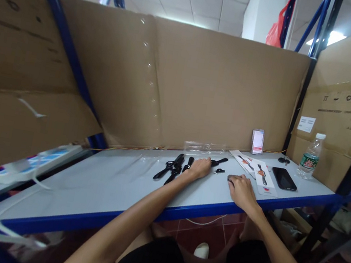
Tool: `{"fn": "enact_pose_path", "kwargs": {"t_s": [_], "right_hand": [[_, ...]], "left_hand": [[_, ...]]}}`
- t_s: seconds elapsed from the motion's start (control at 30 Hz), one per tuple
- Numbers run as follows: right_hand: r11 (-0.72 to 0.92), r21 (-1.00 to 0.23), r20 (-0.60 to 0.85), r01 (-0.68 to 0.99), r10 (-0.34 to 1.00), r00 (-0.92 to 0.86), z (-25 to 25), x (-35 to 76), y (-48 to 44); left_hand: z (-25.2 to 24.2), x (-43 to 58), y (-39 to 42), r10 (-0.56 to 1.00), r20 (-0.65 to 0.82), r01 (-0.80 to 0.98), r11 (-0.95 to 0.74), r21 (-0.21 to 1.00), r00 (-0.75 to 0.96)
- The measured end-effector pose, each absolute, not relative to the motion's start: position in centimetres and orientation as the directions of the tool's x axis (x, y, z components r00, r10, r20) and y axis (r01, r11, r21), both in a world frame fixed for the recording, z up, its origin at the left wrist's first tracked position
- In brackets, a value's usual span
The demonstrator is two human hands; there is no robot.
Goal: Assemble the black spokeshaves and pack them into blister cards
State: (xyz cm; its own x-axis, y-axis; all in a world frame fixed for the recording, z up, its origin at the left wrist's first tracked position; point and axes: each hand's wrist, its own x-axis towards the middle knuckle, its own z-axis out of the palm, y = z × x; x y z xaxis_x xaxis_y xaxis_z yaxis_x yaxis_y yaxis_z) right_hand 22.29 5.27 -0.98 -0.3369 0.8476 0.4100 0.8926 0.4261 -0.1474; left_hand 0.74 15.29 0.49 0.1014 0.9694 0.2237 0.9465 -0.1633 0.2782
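My left hand (201,167) is closed, its fingers curled down at the worktop. A slim black handled tool (221,161) sticks out past its fingertips. To its left lies a pile of similar black tools (173,167), and another black piece (187,164) is right beside the hand. My right hand (242,191) is closed near the front edge, pinching a small dark piece (231,177) that its fingers partly hide. Between the hands lies a small black part (219,171) with a pale tip.
Printed cards (264,179), a black phone (284,179), keys (283,160) and a water bottle (311,157) stand or lie at the right. A lit phone (257,142) leans on the cardboard wall (220,89). Clear plastic bags (205,147) lie behind. A power strip (41,162) is at left.
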Motion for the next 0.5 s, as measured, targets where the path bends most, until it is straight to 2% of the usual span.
{"fn": "enact_pose_path", "kwargs": {"t_s": [0.1,0.2,0.33,0.43,0.5], "right_hand": [[0.422,-0.137,0.404,0.896,0.85,-0.338,-0.8,22.4,5.3],[0.437,-0.12,0.396,0.891,0.844,-0.361,-0.7,22.5,5.5],[0.484,-0.122,0.375,0.867,0.831,-0.411,-1.4,22.5,5.8],[0.466,-0.147,0.439,0.872,0.821,-0.365,-1.8,22.6,5.8],[0.427,-0.192,0.538,0.884,0.799,-0.269,-1.1,22.7,5.6]], "left_hand": [[1.0,0.2,15.9,0.969,0.243,0.868,-0.16,0.469,0.048],[2.0,-0.6,16.2,0.973,0.23,0.719,-0.136,0.681,-0.033],[3.1,-2.2,15.1,0.992,0.124,0.319,-0.106,0.942,-0.036],[3.2,-3.3,13.7,0.998,0.061,-0.007,-0.06,0.998,0.032],[3.1,-3.8,13.1,0.997,0.051,-0.135,-0.042,0.99,0.063]]}}
